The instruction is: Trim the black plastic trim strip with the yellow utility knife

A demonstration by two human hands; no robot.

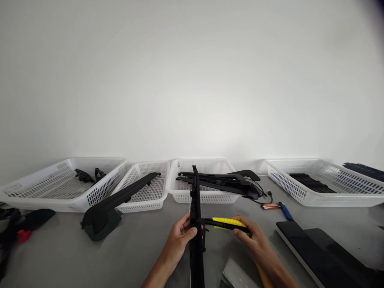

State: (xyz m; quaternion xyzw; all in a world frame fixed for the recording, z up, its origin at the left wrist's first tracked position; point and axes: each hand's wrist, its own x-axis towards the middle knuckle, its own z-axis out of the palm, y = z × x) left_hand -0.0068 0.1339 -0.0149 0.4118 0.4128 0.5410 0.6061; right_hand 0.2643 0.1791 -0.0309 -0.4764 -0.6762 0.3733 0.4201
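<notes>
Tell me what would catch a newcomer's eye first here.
The yellow-and-black tool in the right hand stands out, its tip at the long black part held in the left hand. Behind them, white slotted baskets stand by the wall. A small red piece shows at far left.

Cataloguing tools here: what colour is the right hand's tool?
The tool is yellow and black; head view shows it.

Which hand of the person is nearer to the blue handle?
Right: the right hand holds the yellow tool left of the blue handle; the left hand is farther left.
</notes>
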